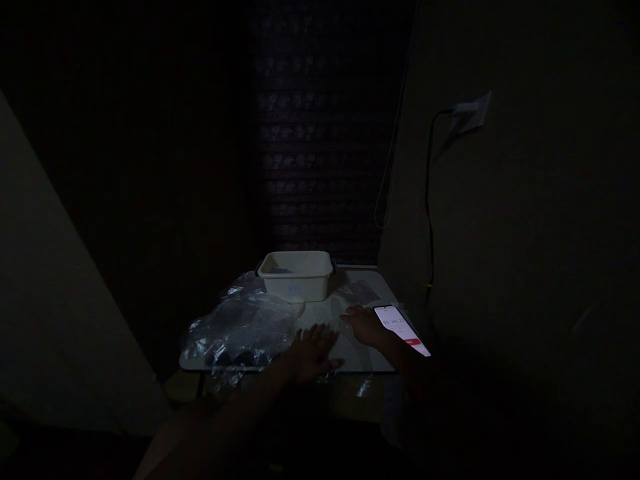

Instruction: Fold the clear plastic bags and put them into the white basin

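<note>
Looks forward and down from the wearer's head, in a single wide view. Takes in the whole desk (384, 288) from its near side, at moderate range, low in the frame, with left hand (314, 348) and right hand (365, 324) seen from behind. Reaches beyond to the dark blind (295, 153) straight ahead and the wall (525, 233) at right.

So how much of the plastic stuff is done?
One thin piece lies flat beside the white tub, so maybe that's done. In hand now: left hand and right hand, low over clear plastic on the table. To do, it seems: the big crinkly heap, lying bunched up. It's too dark to tell more.
</note>
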`<move>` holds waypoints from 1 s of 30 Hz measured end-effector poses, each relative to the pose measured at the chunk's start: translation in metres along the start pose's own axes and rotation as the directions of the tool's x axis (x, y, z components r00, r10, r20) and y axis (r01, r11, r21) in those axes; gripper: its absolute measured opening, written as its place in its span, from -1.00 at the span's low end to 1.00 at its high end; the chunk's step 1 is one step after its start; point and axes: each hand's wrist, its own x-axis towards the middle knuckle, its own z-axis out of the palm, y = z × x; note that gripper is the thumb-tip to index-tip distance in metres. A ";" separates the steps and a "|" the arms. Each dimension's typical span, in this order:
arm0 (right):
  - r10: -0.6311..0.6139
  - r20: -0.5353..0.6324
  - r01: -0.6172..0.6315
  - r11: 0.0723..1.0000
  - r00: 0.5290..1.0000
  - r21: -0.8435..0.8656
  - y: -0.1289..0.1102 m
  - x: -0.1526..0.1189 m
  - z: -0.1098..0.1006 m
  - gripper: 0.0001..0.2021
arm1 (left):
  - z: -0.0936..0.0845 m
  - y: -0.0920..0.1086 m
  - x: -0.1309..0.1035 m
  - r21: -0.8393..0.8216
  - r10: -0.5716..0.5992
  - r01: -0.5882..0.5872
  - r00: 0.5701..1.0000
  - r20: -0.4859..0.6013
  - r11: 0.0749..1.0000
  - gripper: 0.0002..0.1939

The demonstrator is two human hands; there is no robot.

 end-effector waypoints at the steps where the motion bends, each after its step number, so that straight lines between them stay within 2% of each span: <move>1: -0.008 -0.003 0.008 1.000 1.000 0.011 0.003 -0.003 0.000 -0.55 | -0.001 -0.003 -0.005 0.002 0.049 -0.049 0.999 0.021 0.999 -0.32; 3: -0.026 -0.012 0.026 0.999 1.000 0.040 0.011 -0.011 0.002 -0.50 | 0.001 -0.007 -0.016 0.034 0.098 -0.100 0.993 0.068 0.994 -0.22; 6: -0.041 -0.008 0.042 0.993 0.999 0.106 0.023 -0.026 0.010 -0.48 | 0.007 -0.008 -0.028 0.085 0.107 -0.115 0.990 0.093 0.990 -0.29; 9: -0.087 -0.011 0.087 0.979 0.996 0.182 0.032 -0.044 0.019 -0.47 | 0.010 -0.006 -0.033 0.115 0.172 -0.172 0.985 0.012 0.978 -0.42; 13: -0.184 0.012 0.175 0.952 0.983 0.251 0.036 -0.066 0.025 -0.41 | 0.009 -0.001 -0.029 0.145 0.276 -0.262 0.957 -0.087 0.954 -0.56; 20: -0.170 0.145 0.136 0.965 0.975 0.223 0.021 -0.080 0.013 -0.21 | 0.010 0.006 -0.018 0.120 0.250 -0.235 0.959 -0.134 0.965 -0.68; 23: -0.173 0.110 0.152 0.973 0.979 0.175 0.010 -0.076 0.013 -0.24 | 0.010 0.006 -0.022 0.108 0.274 -0.261 0.953 -0.131 0.959 -0.62; 26: -0.187 0.048 0.181 0.978 0.981 0.103 0.003 -0.071 0.020 -0.25 | 0.012 0.005 -0.026 0.108 0.304 -0.292 0.945 -0.117 0.950 -0.49; 30: -0.210 -0.024 0.211 0.975 0.977 0.072 -0.003 -0.070 0.026 -0.34 | 0.012 0.007 -0.022 0.074 0.257 -0.249 0.959 -0.122 0.966 -0.62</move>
